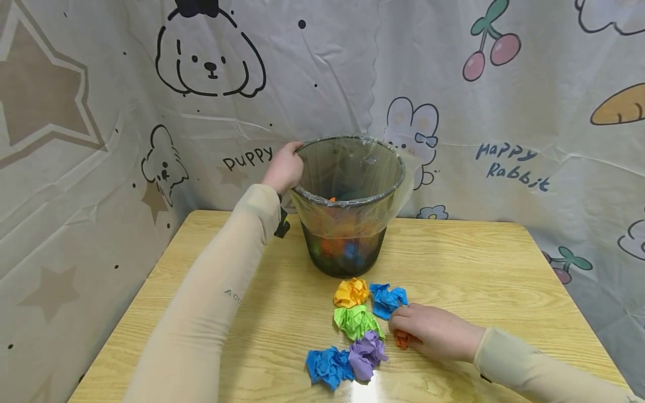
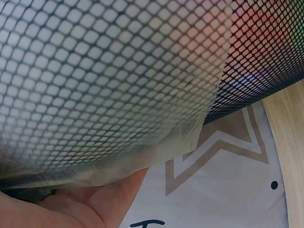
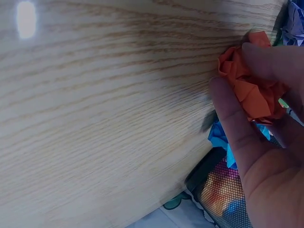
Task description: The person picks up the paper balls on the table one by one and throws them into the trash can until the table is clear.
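Note:
A black mesh wastebasket (image 1: 347,252) with a clear plastic liner (image 1: 398,196) stands tilted at the back of the table, colored paper balls showing through its mesh. My left hand (image 1: 286,167) grips its rim at the left, over the liner; the left wrist view shows fingers under the liner's edge. In my right hand (image 1: 435,331) an orange crumpled paper ball (image 3: 254,90) is held between thumb and fingers, low over the table. Close by lie a blue paper ball (image 1: 387,300), a yellow one (image 1: 351,293), a green one (image 1: 358,322), a purple one (image 1: 368,355) and another blue one (image 1: 330,366).
The wooden table (image 1: 504,268) ends at a printed cloth backdrop (image 1: 312,67) behind and at the sides. Loose paper balls form a cluster in front of the basket, between the two arms.

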A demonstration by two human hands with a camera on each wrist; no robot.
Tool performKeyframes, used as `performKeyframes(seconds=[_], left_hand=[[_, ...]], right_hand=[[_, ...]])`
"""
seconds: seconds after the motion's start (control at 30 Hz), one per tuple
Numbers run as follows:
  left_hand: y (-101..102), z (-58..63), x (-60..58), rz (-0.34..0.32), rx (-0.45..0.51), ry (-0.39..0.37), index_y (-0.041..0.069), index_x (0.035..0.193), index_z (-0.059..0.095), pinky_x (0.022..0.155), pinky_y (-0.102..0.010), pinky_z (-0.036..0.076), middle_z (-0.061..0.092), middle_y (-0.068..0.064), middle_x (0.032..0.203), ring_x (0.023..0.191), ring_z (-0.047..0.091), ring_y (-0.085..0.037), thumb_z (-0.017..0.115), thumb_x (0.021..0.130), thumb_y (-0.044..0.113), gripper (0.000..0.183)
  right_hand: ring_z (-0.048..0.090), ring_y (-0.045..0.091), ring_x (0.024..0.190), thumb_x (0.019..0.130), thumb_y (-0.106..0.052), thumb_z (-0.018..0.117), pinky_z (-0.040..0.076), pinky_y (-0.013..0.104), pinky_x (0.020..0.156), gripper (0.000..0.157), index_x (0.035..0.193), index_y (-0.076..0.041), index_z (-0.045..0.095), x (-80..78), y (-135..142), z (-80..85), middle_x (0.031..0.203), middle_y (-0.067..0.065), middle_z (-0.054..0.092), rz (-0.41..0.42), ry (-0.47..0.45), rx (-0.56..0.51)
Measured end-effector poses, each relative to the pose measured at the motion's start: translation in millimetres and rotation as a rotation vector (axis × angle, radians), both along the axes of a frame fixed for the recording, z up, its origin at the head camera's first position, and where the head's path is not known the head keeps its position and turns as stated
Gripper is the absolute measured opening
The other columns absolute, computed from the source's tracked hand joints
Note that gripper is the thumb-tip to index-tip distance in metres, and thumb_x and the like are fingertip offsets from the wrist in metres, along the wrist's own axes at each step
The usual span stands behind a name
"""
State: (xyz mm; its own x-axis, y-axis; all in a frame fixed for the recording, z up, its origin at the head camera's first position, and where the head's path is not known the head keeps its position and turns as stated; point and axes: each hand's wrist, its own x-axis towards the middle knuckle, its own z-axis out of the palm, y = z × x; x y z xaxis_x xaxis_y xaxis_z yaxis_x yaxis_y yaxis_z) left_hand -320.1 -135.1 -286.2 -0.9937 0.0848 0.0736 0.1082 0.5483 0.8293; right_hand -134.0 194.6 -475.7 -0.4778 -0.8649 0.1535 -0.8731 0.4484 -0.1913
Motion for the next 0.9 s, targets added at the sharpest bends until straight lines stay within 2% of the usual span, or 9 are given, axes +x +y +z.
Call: performKeyframes(seconds=[0.1,0.2,0.3,0.4,0.53,0.6,0.7,0.8,0.9], left_hand=[[-0.4,-0.7,-1.2,-0.002,-0.003,-0.002,0.011,0.162,0.031,0.065,-0.033,0.04,0.036,-0.011,0.162,0.06,0.039,-0.016,0.02,0.11,0.012,0.053],[-0.6,-1.4,-2.3,-0.001,-0.015,0.001,0.011,0.161,0.031,0.063,-0.032,0.04,0.037,-0.011,0.161,0.054,0.035,-0.013,0.02,0.109,0.012,0.053],[-0.1,-1.9,-2.0,-0.001,-0.022,0.006,0.011,0.161,0.032,0.063,-0.032,0.04,0.037,-0.012,0.16,0.06,0.038,-0.014,0.02,0.109,0.012,0.053],[1.0,-2.6,-1.2,0.001,-0.018,0.011,0.011,0.161,0.032,0.065,-0.033,0.041,0.037,-0.012,0.161,0.069,0.043,-0.016,0.02,0.109,0.012,0.053],[1.7,-3.9,-2.2,0.006,-0.014,0.009,0.011,0.161,0.032,0.062,-0.031,0.04,0.037,-0.012,0.161,0.064,0.041,-0.016,0.02,0.109,0.013,0.053],[1.3,-4.4,-3.9,0.011,-0.016,-0.001,0.013,0.162,0.031,0.056,-0.03,0.039,0.037,-0.011,0.161,0.056,0.037,-0.013,0.02,0.11,0.013,0.053],[0.2,-4.5,-5.8,0.012,-0.017,-0.012,0.014,0.162,0.031,0.051,-0.028,0.037,0.036,-0.01,0.162,0.048,0.032,-0.011,0.02,0.109,0.013,0.054],[-0.7,-4.0,-6.0,0.009,-0.017,-0.018,0.014,0.162,0.03,0.047,-0.027,0.035,0.036,-0.01,0.162,0.044,0.028,-0.01,0.02,0.109,0.013,0.054],[-1.2,-2.7,-4.7,0.003,-0.023,-0.012,0.014,0.162,0.03,0.048,-0.027,0.035,0.036,-0.011,0.162,0.047,0.031,-0.01,0.019,0.109,0.012,0.054]], right_hand=[[0.046,0.004,0.08,0.088,-0.001,0.076,0.046,0.024,0.072,0.027,0.097,-0.021,0.062,0.0,-0.2,0.3,0.093,-0.013,0.054,-0.003,-0.005,0.01],[0.052,0.004,0.084,0.089,-0.003,0.077,0.05,0.025,0.075,0.025,0.102,-0.023,0.069,0.0,0.0,-0.3,0.098,-0.013,0.059,0.003,-0.007,0.015],[0.056,0.004,0.09,0.09,-0.005,0.077,0.053,0.026,0.079,0.023,0.104,-0.023,0.073,0.0,0.6,-1.3,0.103,-0.012,0.062,0.014,-0.001,0.014],[0.055,0.002,0.087,0.09,-0.008,0.078,0.051,0.023,0.077,0.019,0.097,-0.025,0.072,0.2,1.1,-1.6,0.1,-0.013,0.061,0.029,0.004,0.005],[0.052,0.001,0.083,0.089,-0.007,0.079,0.049,0.021,0.074,0.021,0.09,-0.025,0.068,0.4,2.2,0.0,0.096,-0.014,0.059,0.034,-0.002,-0.006],[0.058,0.004,0.089,0.088,-0.005,0.079,0.053,0.024,0.078,0.021,0.092,-0.023,0.069,0.7,3.1,1.7,0.102,-0.011,0.064,0.025,-0.002,-0.003],[0.067,0.015,0.104,0.087,-0.003,0.078,0.056,0.034,0.089,0.021,0.097,-0.021,0.071,1.5,4.4,5.7,0.119,-0.001,0.069,0.005,0.001,0.009],[0.066,0.026,0.116,0.086,-0.001,0.076,0.055,0.041,0.094,0.023,0.1,-0.018,0.071,1.8,5.3,10.5,0.133,0.008,0.065,-0.005,0.014,0.005],[0.065,0.026,0.117,0.086,-0.001,0.076,0.056,0.041,0.093,0.024,0.101,-0.018,0.07,0.8,5.9,15.9,0.135,0.009,0.064,0.005,0.026,-0.016]])
